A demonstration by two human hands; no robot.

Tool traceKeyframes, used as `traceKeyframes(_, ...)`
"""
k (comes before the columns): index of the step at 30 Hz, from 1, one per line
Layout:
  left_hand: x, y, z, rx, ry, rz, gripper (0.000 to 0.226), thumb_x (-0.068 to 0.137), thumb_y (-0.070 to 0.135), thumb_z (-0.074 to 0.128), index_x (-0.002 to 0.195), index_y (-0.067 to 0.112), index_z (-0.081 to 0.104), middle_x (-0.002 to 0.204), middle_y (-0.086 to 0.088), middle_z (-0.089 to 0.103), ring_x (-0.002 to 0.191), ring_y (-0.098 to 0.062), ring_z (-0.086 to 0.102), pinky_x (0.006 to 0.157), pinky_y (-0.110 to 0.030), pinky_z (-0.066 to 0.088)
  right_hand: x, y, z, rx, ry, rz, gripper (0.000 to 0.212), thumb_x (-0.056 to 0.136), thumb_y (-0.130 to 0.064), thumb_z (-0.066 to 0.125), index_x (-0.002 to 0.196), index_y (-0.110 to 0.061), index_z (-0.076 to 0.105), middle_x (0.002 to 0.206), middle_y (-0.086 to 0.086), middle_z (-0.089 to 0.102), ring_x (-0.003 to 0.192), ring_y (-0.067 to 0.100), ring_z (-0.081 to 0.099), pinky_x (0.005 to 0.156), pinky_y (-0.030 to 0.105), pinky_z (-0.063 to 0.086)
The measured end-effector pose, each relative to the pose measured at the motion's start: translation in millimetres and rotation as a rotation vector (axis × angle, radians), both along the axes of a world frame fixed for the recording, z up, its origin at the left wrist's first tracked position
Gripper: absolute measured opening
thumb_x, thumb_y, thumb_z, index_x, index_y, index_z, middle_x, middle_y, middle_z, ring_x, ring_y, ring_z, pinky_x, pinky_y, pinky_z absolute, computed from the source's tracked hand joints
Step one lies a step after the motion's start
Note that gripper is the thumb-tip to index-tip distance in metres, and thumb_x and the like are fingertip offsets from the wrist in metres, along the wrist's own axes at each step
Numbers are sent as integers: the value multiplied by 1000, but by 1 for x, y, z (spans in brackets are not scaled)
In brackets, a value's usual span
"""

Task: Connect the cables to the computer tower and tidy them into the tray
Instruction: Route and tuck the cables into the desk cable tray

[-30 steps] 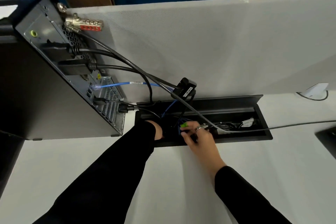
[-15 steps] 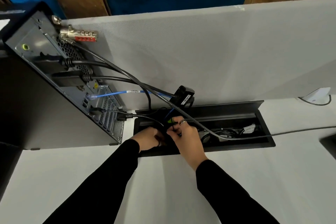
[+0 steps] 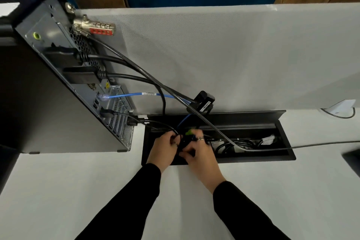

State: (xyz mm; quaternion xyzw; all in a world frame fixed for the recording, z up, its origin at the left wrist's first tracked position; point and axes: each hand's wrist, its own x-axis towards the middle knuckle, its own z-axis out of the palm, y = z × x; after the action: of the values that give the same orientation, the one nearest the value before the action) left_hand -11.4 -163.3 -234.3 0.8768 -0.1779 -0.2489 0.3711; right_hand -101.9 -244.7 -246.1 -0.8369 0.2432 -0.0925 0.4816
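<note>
The black computer tower stands at the left with its rear panel facing the divider. Black cables, a blue network cable and a grey lock cable run from it down into the black recessed cable tray. My left hand and my right hand meet at the tray's left end, both closed around a bundle of black cables. A green-tipped piece pokes out above my right fingers.
A grey divider panel rises right behind the tray. A silver combination lock hangs at the tower's top. The tray's lid stands open at the back. A white object sits far right on the white desk.
My left hand has come up out of the tray's left end and my right hand has shifted left to meet it. Both now grip the same cable bundle.
</note>
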Motion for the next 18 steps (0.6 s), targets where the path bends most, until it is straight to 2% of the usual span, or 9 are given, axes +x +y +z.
traceKeyframes(1, -2, 1, 0, 1, 1, 3, 15, 94, 16, 48, 101, 10, 60, 90, -3, 63, 84, -19, 59, 71, -24, 41, 1, 3, -1, -38, 15, 20, 34, 78, -8, 70, 107, -10, 51, 83, -30, 61, 67, -5, 58, 64, 12, 44)
traceKeyframes(3, -3, 8, -2, -38, 7, -5, 14, 91, 6, 49, 97, 14, 59, 93, -2, 63, 84, -16, 57, 73, -22, 41, 2, 4, -1, -82, 42, 14, 45, 78, -13, 70, 114, -19, 43, 75, -14, 66, 76, 7, 61, 68, 25, 48)
traceKeyframes(7, -8, 32, 3, -285, 35, 98, 49, 76, -19, 43, 85, 28, 53, 96, 1, 57, 78, -13, 57, 71, -13, 45, 7, -3, -3, -94, 105, 35, 50, 78, -20, 71, 116, -17, 38, 78, -3, 71, 86, 18, 65, 80, 35, 48)
traceKeyframes(9, -15, 35, 8, -351, 13, 69, 48, 78, -11, 52, 90, 35, 54, 101, 5, 57, 81, -9, 55, 69, -12, 43, 8, -5, -5, -144, 119, 91, 49, 80, -23, 68, 117, -17, 36, 80, -1, 73, 88, 21, 65, 85, 43, 46)
traceKeyframes(11, -22, 30, 9, -363, -12, -9, 30, 83, 8, 63, 94, 36, 57, 102, 9, 58, 83, -3, 55, 71, -17, 43, 7, -5, -5, -152, 96, 125, 49, 82, -23, 65, 121, -16, 36, 79, -1, 72, 88, 23, 65, 84, 46, 46)
traceKeyframes(13, -26, 22, 8, -371, -7, -17, 11, 86, 17, 62, 90, 27, 61, 96, 7, 63, 82, 3, 57, 70, -13, 45, 7, -8, -1, -118, 92, 118, 52, 83, -23, 66, 125, -15, 36, 81, -1, 72, 89, 21, 66, 84, 41, 48)
traceKeyframes(14, -26, 20, 8, -380, 16, -3, 6, 89, 17, 59, 88, 21, 63, 90, 5, 66, 79, 6, 59, 69, -8, 45, 7, -9, -1, -97, 99, 108, 55, 81, -23, 68, 126, -14, 37, 81, -5, 72, 86, 16, 66, 81, 32, 50)
traceKeyframes(16, -24, 21, 7, -385, 18, 9, 13, 92, 15, 53, 87, 13, 65, 77, 2, 67, 74, 6, 60, 70, -3, 42, 4, -10, -2, -90, 77, 87, 50, 78, -20, 72, 121, -9, 49, 77, -28, 66, 71, -4, 61, 68, 9, 43)
traceKeyframes(18, -18, 29, 3, -342, -42, -10, 17, 93, 13, 52, 88, 14, 68, 71, 3, 66, 75, -2, 60, 71, -4, 41, -6, -9, -7, -137, -19, 17, 27, 77, -14, 73, 102, -6, 64, 93, -56, 45, 71, -19, 54, 66, 0, 38)
